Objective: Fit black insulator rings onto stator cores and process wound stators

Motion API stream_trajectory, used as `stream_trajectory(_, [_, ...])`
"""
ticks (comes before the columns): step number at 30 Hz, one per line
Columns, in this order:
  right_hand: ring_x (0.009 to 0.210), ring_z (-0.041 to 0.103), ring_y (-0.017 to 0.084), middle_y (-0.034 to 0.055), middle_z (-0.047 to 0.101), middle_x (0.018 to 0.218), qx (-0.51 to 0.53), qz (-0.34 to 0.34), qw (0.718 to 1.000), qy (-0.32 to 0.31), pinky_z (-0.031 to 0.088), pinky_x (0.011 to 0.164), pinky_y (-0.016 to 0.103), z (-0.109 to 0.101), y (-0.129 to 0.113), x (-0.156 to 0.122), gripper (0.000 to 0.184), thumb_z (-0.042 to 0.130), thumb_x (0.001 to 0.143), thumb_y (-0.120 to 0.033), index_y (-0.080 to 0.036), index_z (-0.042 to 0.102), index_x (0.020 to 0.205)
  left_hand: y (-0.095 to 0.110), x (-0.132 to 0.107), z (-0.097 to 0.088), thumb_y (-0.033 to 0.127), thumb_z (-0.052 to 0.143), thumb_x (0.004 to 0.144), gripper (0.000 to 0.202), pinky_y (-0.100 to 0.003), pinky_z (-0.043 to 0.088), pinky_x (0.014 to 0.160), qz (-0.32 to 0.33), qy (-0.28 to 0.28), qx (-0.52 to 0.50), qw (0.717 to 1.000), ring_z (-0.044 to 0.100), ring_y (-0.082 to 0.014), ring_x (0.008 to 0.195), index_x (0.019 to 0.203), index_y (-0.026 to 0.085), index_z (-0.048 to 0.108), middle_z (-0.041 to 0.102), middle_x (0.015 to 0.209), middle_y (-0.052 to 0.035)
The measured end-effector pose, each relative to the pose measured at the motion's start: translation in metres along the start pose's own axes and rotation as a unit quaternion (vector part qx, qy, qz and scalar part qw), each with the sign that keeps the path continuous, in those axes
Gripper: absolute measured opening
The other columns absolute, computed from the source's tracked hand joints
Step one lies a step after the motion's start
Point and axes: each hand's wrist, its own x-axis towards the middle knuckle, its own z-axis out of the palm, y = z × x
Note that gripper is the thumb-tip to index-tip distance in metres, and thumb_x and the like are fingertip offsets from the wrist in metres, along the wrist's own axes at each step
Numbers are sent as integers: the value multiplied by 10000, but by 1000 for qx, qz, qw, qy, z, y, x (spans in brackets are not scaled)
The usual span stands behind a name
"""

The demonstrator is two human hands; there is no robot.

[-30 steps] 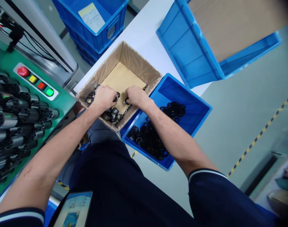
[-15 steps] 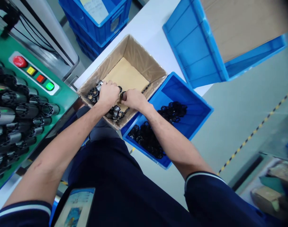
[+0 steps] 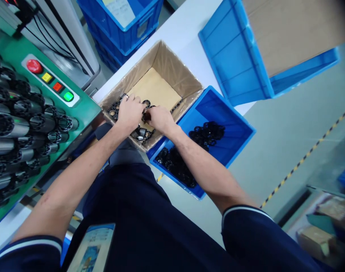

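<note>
Both my hands are inside a cardboard box [image 3: 172,60] lined with clear plastic. My left hand [image 3: 129,113] is closed, with its fingers curled over parts at the near left side; what they grip is hidden. My right hand [image 3: 162,120] is closed in a pinch on a dark ring-shaped part [image 3: 146,115] between the hands. Another black ring [image 3: 146,103] shows just beyond my left fingertips. Metal cylinders with black slotted ends [image 3: 142,133] lie at the near side of the box. A tan cardboard sheet [image 3: 155,87] covers much of its bottom.
Right of the box, a blue bin [image 3: 232,132] holds many black rings [image 3: 208,132]. Another blue crate [image 3: 229,53] with cardboard stands on the white table [image 3: 186,26]. At left, a green machine [image 3: 87,109] carries rows of metal cylinders [image 3: 42,122] and a button panel [image 3: 52,82]. Blue crates [image 3: 127,37] are stacked behind.
The view has shifted slightly, so the machine and box appear farther right. My hands stay close together in the box, and the black ring beyond my left fingertips shows more fully.
</note>
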Motion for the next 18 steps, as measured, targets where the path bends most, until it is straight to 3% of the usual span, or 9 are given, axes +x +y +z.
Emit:
stream_trajectory(4, [1457,740,406,214,790,1580,8,-43,998,33,589,1196,461,-6,5,0,485,551,1145,-184,-171,793,1565,-6,-70,4,320,716,1176,300,-553,511,1169,5,89,-100,991,686,-391,1416,1405,242,893,841,1395,-145])
stream_trajectory(7, [1484,721,381,185,669,1752,6,-77,996,35,566,1224,454,-5,9,6,582,491,1158,-149,-220,730,1684,-12,-142,26,325,793,1141,198,-488,548,1022,-1,156,-201,967,778,-324,1202,1290,297,919,886,1240,-85])
stream_trajectory(9, [1422,763,359,178,672,1745,3,-88,996,21,582,1203,447,-1,10,14,584,499,1155,-120,-237,754,1667,-14,-190,44,338,806,1136,147,-453,566,932,-17,183,-227,956,811,-280,1057,1212,296,923,904,1148,-62])
stream_trajectory(13, [1373,786,329,174,748,1607,-2,-85,996,13,632,1210,499,9,8,30,405,702,1178,-232,-199,779,1575,-16,-267,73,300,788,1144,133,-405,600,869,-60,257,-258,930,846,-229,923,1083,268,901,911,1023,-28])
stream_trajectory(15, [1374,783,317,144,781,1541,-3,-81,997,17,659,1214,552,14,5,35,388,820,1162,-355,-184,784,1508,-17,-295,77,263,806,1136,110,-385,604,859,-92,300,-258,914,847,-209,885,1061,249,886,907,995,-17])
stream_trajectory(18, [1363,795,308,125,802,1492,-1,-67,997,33,690,1189,566,20,-3,36,378,852,1157,-427,-180,798,1437,-20,-332,73,197,853,1107,61,-358,605,832,-140,375,-241,884,835,-185,833,1061,236,867,894,960,-4])
